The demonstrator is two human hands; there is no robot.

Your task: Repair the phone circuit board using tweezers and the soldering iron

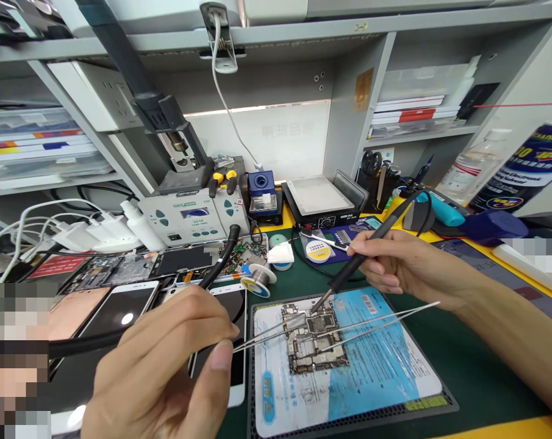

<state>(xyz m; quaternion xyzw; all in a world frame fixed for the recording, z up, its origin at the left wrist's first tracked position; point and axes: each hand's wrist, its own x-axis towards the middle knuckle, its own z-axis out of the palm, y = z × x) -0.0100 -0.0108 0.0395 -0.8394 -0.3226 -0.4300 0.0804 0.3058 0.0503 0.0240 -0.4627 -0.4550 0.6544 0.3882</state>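
Observation:
My right hand (394,268) grips a black soldering iron (355,262) like a pen. Its metal tip comes down at the upper part of a phone circuit board (319,363). A thin white stick (328,241) ends at the same hand's fingertips; whether it is held, I cannot tell. My left hand (166,360) is closed, thumb and forefinger pinching thin metal tweezers (261,338) that reach over the board. Two more slim metal prongs (385,320) cross the board and meet at the right; how they join the tweezers is unclear. Under the board lies a blue-and-white printed mat (376,372).
A solder spool (258,280) sits behind the mat. A soldering station (188,216) and a heating plate (321,195) stand farther back. Phones (120,311) lie at the left, where a blurred-out area borders the view. Bottles (474,161) stand at the right. A black hose (221,259) runs behind my left hand.

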